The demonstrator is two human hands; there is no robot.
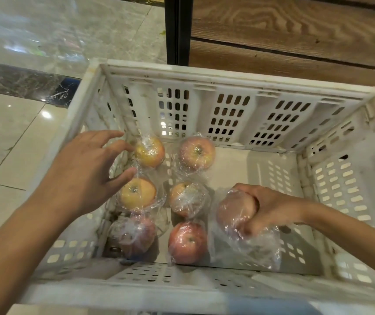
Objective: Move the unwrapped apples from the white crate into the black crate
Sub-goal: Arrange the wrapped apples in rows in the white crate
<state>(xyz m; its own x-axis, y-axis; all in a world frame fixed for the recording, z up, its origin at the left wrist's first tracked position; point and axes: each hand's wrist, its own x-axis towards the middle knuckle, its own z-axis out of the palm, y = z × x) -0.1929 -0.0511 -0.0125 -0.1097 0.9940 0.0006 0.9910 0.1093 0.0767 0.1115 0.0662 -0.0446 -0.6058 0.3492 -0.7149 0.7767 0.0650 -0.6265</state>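
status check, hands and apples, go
Left hand open above wrapped apples. Right hand gripping wrapped apple inside white crate. All apples wrapped; black crate out of view.

crate point(238, 75): white, slotted walls, grimy marks | film point(259, 248): clear, glossy | apples: far-left point(150, 152) yellow with red blush; far-right point(197, 153) pinkish red; middle-left point(138, 193) yellow-orange; near-right point(187, 243) red | floor point(11, 123): pale cream tile, dark marbled band | panel point(295, 26): brown wood grain | post point(177, 30): black
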